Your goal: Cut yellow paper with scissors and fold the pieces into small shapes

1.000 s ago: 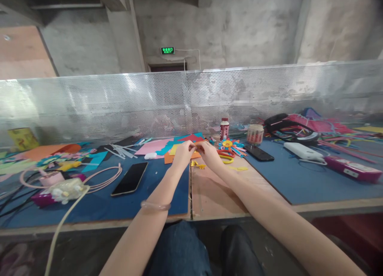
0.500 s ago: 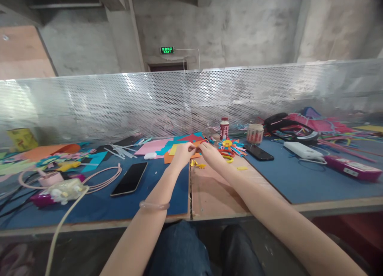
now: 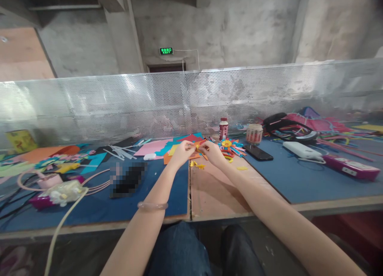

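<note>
Your left hand [image 3: 181, 153] and right hand [image 3: 213, 152] meet over the bench [image 3: 215, 192], both grips pinched narrow on the orange paper piece [image 3: 198, 145] between them.

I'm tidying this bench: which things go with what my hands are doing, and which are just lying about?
In hand: left hand and right hand pinching a small orange paper piece; yellow scraps, coloured paper sheets, paper flower.
Lying about: black phone, white power bank, red-capped bottle.

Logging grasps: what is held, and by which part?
A small orange-yellow paper piece, pinched by fingertips: left hand at its left end, right hand at its right end.
</note>
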The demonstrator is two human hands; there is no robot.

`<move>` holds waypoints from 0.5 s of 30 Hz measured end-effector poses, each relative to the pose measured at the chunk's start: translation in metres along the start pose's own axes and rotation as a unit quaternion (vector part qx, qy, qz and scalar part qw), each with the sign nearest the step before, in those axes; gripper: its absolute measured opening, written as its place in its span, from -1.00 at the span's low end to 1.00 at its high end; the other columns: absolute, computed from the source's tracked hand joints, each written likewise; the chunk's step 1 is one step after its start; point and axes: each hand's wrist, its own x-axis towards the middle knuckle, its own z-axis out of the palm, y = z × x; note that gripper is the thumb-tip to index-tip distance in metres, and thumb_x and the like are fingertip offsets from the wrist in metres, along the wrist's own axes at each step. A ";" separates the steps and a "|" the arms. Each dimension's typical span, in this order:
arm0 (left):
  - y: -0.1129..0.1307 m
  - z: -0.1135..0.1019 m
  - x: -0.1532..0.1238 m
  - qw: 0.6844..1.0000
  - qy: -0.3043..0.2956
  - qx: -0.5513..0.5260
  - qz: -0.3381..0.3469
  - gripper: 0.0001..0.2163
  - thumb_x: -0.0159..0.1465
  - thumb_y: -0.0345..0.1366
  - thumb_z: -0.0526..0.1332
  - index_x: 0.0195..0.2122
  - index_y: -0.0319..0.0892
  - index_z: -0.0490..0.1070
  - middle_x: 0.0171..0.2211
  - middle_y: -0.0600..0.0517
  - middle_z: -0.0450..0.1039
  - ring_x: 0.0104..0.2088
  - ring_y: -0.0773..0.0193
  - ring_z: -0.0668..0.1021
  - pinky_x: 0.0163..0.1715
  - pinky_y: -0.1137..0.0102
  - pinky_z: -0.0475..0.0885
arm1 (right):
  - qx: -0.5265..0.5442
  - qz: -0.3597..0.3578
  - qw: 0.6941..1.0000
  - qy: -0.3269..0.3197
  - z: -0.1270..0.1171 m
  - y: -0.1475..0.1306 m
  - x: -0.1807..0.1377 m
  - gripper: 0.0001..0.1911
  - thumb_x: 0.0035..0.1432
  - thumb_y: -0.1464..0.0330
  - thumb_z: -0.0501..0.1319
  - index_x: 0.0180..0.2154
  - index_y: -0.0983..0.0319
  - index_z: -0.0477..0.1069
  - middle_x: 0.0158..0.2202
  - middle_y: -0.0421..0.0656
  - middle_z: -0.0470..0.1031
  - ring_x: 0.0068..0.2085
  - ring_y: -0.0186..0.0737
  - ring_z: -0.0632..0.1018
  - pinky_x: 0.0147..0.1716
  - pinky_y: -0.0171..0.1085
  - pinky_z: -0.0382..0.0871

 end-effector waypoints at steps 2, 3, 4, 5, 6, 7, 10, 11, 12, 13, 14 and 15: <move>0.001 0.000 -0.001 0.999 -0.008 -0.047 -0.012 -0.81 0.08 -0.29 0.20 -0.30 -0.25 0.30 -0.37 -0.06 0.46 -0.35 0.29 0.52 -0.28 0.31 0.42 | 0.045 0.030 0.999 -0.002 -0.001 -0.001 0.000 -0.88 0.04 0.38 0.10 -0.46 0.27 0.37 -0.48 -0.19 0.43 -0.42 -0.33 0.42 -0.40 -0.35 0.26; 0.001 0.000 -0.001 0.998 -0.014 -0.057 -0.011 -0.80 0.06 -0.29 0.22 -0.32 -0.26 0.30 -0.37 -0.06 0.46 -0.34 0.29 0.52 -0.26 0.30 0.42 | 0.063 0.042 0.997 -0.003 -0.001 -0.001 0.000 -0.88 0.04 0.37 0.10 -0.45 0.27 0.37 -0.47 -0.19 0.44 -0.42 -0.33 0.43 -0.40 -0.35 0.26; 0.001 0.000 -0.001 0.998 -0.019 -0.060 -0.008 -0.79 0.04 -0.29 0.24 -0.34 -0.26 0.31 -0.36 -0.06 0.47 -0.34 0.29 0.52 -0.25 0.29 0.42 | 0.076 0.051 0.996 -0.004 -0.001 -0.002 0.000 -0.87 0.03 0.36 0.11 -0.46 0.28 0.37 -0.47 -0.19 0.44 -0.43 -0.33 0.43 -0.41 -0.35 0.26; 0.001 0.000 -0.002 0.998 -0.025 -0.061 -0.005 -0.78 0.02 -0.29 0.26 -0.34 -0.26 0.32 -0.36 -0.06 0.47 -0.33 0.28 0.52 -0.24 0.29 0.41 | 0.085 0.059 0.995 -0.002 0.000 -0.002 0.001 -0.88 0.02 0.36 0.11 -0.46 0.28 0.37 -0.47 -0.19 0.44 -0.43 -0.33 0.43 -0.41 -0.35 0.26; 0.001 0.000 -0.002 0.998 -0.028 -0.060 -0.002 -0.78 0.01 -0.29 0.27 -0.34 -0.26 0.33 -0.36 -0.06 0.47 -0.33 0.28 0.52 -0.23 0.28 0.41 | 0.093 0.066 0.993 0.001 0.000 -0.003 0.001 -0.88 0.02 0.37 0.11 -0.46 0.28 0.37 -0.47 -0.19 0.44 -0.43 -0.33 0.43 -0.42 -0.35 0.27; 0.000 0.000 -0.001 0.998 -0.028 -0.058 0.003 -0.78 0.01 -0.29 0.27 -0.35 -0.26 0.33 -0.36 -0.06 0.47 -0.33 0.28 0.52 -0.22 0.28 0.41 | 0.102 0.071 0.992 0.003 0.001 -0.004 0.001 -0.88 0.01 0.37 0.11 -0.47 0.28 0.37 -0.47 -0.18 0.44 -0.43 -0.33 0.43 -0.42 -0.35 0.27; -0.001 -0.001 0.000 0.998 -0.017 -0.051 0.015 -0.78 0.01 -0.27 0.27 -0.36 -0.27 0.34 -0.38 -0.05 0.47 -0.33 0.28 0.52 -0.24 0.29 0.41 | 0.134 0.082 0.988 -0.002 0.002 -0.005 0.002 -0.88 0.00 0.37 0.11 -0.47 0.28 0.37 -0.48 -0.18 0.44 -0.43 -0.32 0.43 -0.44 -0.35 0.29; -0.001 -0.001 0.000 0.999 -0.013 -0.049 0.019 -0.78 0.01 -0.26 0.27 -0.37 -0.27 0.34 -0.38 -0.05 0.47 -0.34 0.28 0.52 -0.24 0.29 0.42 | 0.150 0.084 0.985 -0.007 0.003 -0.005 0.002 -0.88 0.00 0.36 0.11 -0.46 0.28 0.37 -0.48 -0.18 0.44 -0.43 -0.32 0.43 -0.43 -0.34 0.30; -0.001 -0.001 0.000 0.999 -0.010 -0.048 0.021 -0.78 0.01 -0.26 0.26 -0.37 -0.27 0.34 -0.39 -0.04 0.46 -0.34 0.29 0.52 -0.25 0.30 0.42 | 0.169 0.085 0.982 -0.012 0.003 -0.004 0.002 -0.87 -0.01 0.35 0.12 -0.45 0.28 0.37 -0.48 -0.17 0.44 -0.43 -0.32 0.44 -0.43 -0.34 0.32; 0.000 -0.001 0.000 0.999 -0.008 -0.048 0.023 -0.78 0.01 -0.25 0.26 -0.37 -0.27 0.34 -0.39 -0.04 0.46 -0.35 0.29 0.52 -0.26 0.30 0.42 | 0.189 0.086 0.978 -0.018 0.004 -0.003 0.001 -0.86 -0.01 0.34 0.12 -0.44 0.28 0.36 -0.47 -0.17 0.44 -0.42 -0.32 0.44 -0.43 -0.33 0.33; 0.000 -0.001 0.000 0.998 -0.005 -0.048 0.026 -0.78 0.02 -0.25 0.26 -0.38 -0.27 0.34 -0.40 -0.04 0.46 -0.35 0.29 0.52 -0.26 0.31 0.42 | 0.207 0.087 0.974 -0.023 0.004 -0.002 0.001 -0.85 0.00 0.32 0.12 -0.43 0.28 0.36 -0.46 -0.17 0.44 -0.42 -0.32 0.45 -0.43 -0.33 0.35; 0.000 -0.001 0.000 0.998 -0.003 -0.048 0.029 -0.78 0.02 -0.25 0.26 -0.38 -0.27 0.34 -0.40 -0.04 0.46 -0.35 0.29 0.52 -0.27 0.31 0.42 | 0.221 0.088 0.971 -0.027 0.005 -0.002 0.001 -0.83 0.00 0.29 0.13 -0.42 0.28 0.36 -0.45 -0.16 0.44 -0.41 -0.32 0.45 -0.42 -0.32 0.36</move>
